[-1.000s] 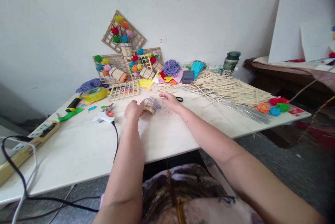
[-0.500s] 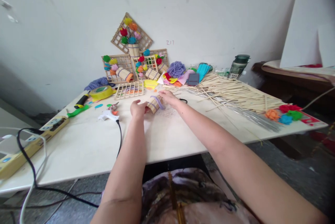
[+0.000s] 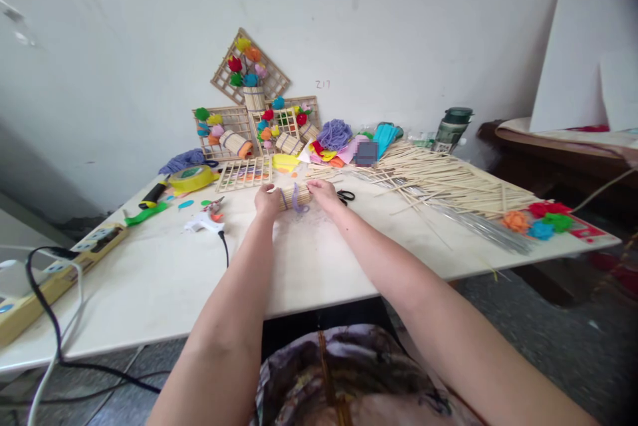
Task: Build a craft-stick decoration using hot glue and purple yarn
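Observation:
Between my hands, low over the table, lies a small roll of bamboo sticks (image 3: pixel 288 199), close to horizontal. A purple yarn band (image 3: pixel 298 198) goes around it and a loose end hangs down in front. My left hand (image 3: pixel 268 200) is closed on the roll's left end. At the right end, my right hand (image 3: pixel 321 194) grips with thumb and fingers; its fingertips are partly hidden. Black-handled scissors (image 3: pixel 345 196) lie just right of my right hand. A white glue gun (image 3: pixel 205 221) rests on the table left of my left hand.
Stick lattices with felt flowers (image 3: pixel 222 130) lean against the wall. Many loose sticks (image 3: pixel 448 177) and grey wires (image 3: pixel 478 223) cover the right side. Yellow tape (image 3: pixel 191 179), a cutter (image 3: pixel 153 195) and a power strip (image 3: pixel 94 246) sit at left. A dark bottle (image 3: pixel 452 129) stands behind.
The bamboo roll has turned from a slant to nearly level. My right hand has lowered slightly, and more of the scissors shows beside it.

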Available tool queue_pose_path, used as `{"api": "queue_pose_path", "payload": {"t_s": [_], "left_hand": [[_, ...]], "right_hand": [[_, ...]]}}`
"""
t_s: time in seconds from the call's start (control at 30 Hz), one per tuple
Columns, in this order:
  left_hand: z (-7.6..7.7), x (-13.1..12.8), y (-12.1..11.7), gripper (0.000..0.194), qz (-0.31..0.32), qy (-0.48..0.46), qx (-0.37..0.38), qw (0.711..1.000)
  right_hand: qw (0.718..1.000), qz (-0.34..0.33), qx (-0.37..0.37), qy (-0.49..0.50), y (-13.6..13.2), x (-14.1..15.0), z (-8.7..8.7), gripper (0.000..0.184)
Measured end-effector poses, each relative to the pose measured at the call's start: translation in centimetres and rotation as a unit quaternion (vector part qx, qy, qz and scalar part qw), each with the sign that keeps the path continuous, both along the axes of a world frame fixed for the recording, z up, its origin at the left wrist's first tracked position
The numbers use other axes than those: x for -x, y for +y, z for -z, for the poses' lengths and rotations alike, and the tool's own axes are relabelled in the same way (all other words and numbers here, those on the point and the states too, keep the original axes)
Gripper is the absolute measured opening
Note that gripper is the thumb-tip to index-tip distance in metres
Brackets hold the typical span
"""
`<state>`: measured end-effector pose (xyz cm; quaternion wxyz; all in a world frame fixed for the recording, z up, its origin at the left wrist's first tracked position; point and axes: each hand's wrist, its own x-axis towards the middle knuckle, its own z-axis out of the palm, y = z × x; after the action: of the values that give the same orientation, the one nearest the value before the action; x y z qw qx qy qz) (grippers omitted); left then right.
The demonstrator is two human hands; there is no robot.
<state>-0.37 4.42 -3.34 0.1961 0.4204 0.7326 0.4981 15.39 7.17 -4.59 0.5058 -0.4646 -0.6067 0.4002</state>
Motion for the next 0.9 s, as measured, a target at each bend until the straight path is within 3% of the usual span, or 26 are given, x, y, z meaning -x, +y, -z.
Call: {"api": "queue_pose_path", "payload": {"t_s": [0.23, 0.43, 0.57, 0.67, 0.9], "left_hand": [[-1.5, -0.4, -1.1, 0.035, -0.028, 0.116, 0.019, 0.993], [-3.0, -1.9, -4.2, 0.03, -0.081, 0.228, -0.035, 0.97], [-3.8, -2.3, -4.9, 0.046, -0.011, 0.214, 0.08, 0.973], [-3.8, -2.5, -4.8, 0.046, 0.03, 0.179, 0.139, 0.974], [-3.1, -2.7, -4.6, 0.026, 0.108, 0.165, 0.146, 0.969]], "right_hand": [[0.983, 0.053, -0.017, -0.177, -1.4, -0.7, -1.2, 0.026], [0.948, 0.046, -0.122, -0.291, -2.6, -0.7, -2.0, 0.04], [0.941, 0.021, -0.142, -0.308, -2.7, -0.5, -1.9, 0.05], [0.939, 0.006, -0.149, -0.309, -2.6, -0.4, -1.6, 0.053], [0.926, -0.014, -0.186, -0.328, -2.0, -0.5, -0.9, 0.059]]}}
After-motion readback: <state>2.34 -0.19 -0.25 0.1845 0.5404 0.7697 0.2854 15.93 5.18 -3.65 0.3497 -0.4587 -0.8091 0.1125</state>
